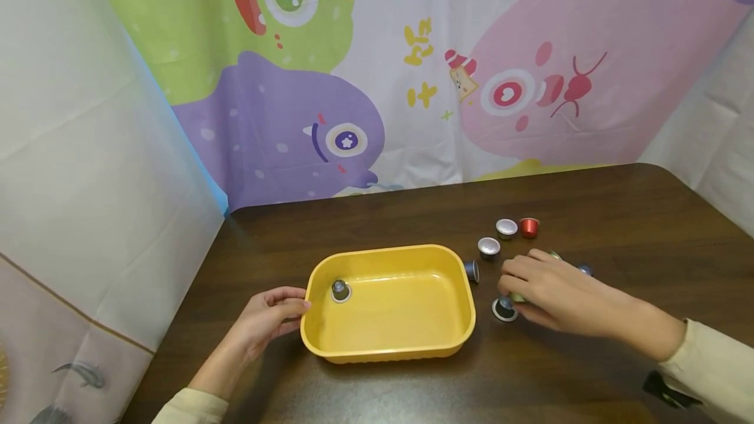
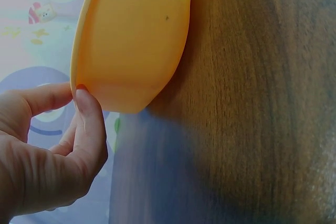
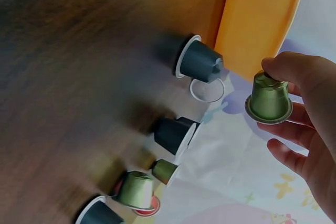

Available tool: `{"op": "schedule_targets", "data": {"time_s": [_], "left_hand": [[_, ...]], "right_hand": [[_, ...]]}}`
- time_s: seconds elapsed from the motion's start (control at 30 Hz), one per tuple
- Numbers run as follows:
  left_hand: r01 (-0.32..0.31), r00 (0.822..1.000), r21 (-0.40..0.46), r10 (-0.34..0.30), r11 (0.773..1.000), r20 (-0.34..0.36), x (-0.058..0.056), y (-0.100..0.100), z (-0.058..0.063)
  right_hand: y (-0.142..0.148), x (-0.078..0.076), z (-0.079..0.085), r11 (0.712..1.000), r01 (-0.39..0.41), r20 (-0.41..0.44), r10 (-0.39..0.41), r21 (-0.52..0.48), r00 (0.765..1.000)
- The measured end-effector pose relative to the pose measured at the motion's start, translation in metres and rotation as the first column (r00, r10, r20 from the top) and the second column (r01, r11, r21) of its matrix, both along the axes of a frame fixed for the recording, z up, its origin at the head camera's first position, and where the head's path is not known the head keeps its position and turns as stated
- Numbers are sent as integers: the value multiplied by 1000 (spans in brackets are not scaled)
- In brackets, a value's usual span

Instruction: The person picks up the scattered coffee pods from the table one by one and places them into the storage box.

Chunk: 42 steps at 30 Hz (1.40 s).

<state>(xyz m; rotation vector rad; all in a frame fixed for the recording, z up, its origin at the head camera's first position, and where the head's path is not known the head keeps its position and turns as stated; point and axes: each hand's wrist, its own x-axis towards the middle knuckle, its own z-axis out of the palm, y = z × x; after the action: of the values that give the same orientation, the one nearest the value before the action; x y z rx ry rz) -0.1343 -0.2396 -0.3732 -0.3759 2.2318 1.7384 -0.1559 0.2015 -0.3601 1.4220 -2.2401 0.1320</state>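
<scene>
A yellow plastic basin (image 1: pixel 391 351) stands on the table with a dark coffee capsule (image 1: pixel 340 290) in its back left part. My left hand (image 1: pixel 268 319) holds the basin's left rim, its thumb and fingertips on either side of the edge in the left wrist view. Between thumb and fingers, my right hand (image 1: pixel 565 293) pinches a green coffee capsule (image 3: pixel 269 99), which is mostly hidden in the head view. Just below that hand, a black capsule (image 1: pixel 504 311) sits on the table. A dark blue capsule (image 1: pixel 472 271) lies beside the basin's right wall.
Behind the right hand are a red capsule (image 1: pixel 529 228) and two with silver lids, one nearer (image 1: pixel 488 247) and one farther back (image 1: pixel 506 228). More capsules, partly covered by the hand, lie to its right. A patterned cloth (image 1: pixel 424 129) hangs along the table's far edge.
</scene>
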Motion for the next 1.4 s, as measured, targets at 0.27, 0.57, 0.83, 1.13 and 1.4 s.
{"op": "schedule_targets", "data": {"time_s": [0.27,0.57,0.83,1.13,1.4], "left_hand": [[-3,1000,3,3,1000,0,1,0,-1],[-10,1000,4,10,1000,3,2,0,-2],[-17,1000,-4,17,1000,7,2,1,0],[-18,1000,-3,18,1000,5,2,1,0],[-12,1000,-5,12,1000,3,0,1,0]], "right_hand": [[-7,-2,6,1000,-13,-17,13,2,1000],[-16,-5,16,999,-18,-13,18,28,1000],[-30,-9,24,998,-59,-7,59,38,998],[-46,-14,31,993,-106,-30,107,53,994],[-58,-19,38,990,-124,-61,128,75,990]]}}
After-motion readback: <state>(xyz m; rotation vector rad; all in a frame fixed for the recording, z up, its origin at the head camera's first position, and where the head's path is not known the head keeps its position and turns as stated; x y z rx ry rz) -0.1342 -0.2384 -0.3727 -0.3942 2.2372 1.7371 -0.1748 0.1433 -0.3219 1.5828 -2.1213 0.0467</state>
